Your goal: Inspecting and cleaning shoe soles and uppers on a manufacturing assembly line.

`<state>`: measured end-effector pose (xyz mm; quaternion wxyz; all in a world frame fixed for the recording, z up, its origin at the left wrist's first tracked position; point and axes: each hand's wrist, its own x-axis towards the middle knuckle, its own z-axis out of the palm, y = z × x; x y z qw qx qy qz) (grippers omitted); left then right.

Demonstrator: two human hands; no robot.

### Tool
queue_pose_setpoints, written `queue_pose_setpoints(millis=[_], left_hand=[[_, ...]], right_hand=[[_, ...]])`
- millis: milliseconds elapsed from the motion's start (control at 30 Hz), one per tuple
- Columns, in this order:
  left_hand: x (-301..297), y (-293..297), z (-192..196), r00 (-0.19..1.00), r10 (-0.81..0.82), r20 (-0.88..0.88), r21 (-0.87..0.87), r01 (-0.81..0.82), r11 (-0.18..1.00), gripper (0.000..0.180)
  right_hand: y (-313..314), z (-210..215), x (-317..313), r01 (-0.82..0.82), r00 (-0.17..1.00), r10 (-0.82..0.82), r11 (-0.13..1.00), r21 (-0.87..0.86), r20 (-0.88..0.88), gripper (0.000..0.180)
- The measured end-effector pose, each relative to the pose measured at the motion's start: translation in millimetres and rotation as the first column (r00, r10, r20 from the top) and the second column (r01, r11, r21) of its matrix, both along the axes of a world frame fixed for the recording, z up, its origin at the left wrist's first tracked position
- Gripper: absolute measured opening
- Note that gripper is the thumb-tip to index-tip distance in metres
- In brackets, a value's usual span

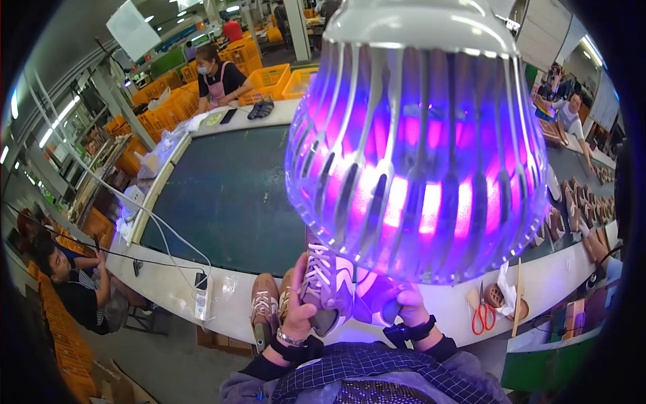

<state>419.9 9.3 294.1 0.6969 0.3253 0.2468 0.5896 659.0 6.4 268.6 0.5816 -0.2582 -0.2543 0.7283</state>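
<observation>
My left hand [297,318] is closed around a brownish-grey sneaker [324,286] with white laces, its toe pointing toward me. Another shoe [374,297], tinted purple by the light, is gripped in my right hand [412,308]; the two shoes are side by side. Just above them hangs a caged lamp [417,168] with a white top and a bright purple glow, which covers the far ends of the shoes. Beside my left hand stand a tan sneaker [264,299] and a second tan shoe [286,296], partly hidden.
A dark conveyor belt [222,195] runs away from me inside a white table edge [168,273]. A white power strip [202,296] lies at left, red-handled scissors [483,318] at right. Co-workers sit around; one in a pink apron [217,91] is beside orange crates [269,82].
</observation>
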Motion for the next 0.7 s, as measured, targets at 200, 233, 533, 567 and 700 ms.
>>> queue_pose_setpoints(millis=[200,233,533,567,700], left_hand=[[-3,7,-17,0.953,-0.215,0.212,-0.112,0.242,0.964,0.075],[-3,4,-21,0.944,-0.212,0.252,-0.156,0.256,0.954,0.073],[-23,6,-62,0.953,-0.297,0.056,-0.217,0.302,0.928,0.067],[-23,8,-63,0.953,-0.302,0.018,-0.219,0.298,0.929,0.067],[-24,19,-62,0.939,-0.316,-0.135,-0.235,0.279,0.931,0.067]], right_hand=[[-4,-2,14,-0.152,0.976,0.146,0.988,-0.024,-0.161,0.073],[-9,0,14,-0.142,0.977,0.132,0.988,-0.056,-0.165,0.073],[-23,30,29,-0.143,0.983,0.143,0.990,-0.010,0.118,0.100],[-24,34,32,-0.136,0.984,0.136,0.991,-0.011,0.119,0.100],[-23,36,37,-0.176,0.983,0.178,0.984,-0.038,0.048,0.105]])
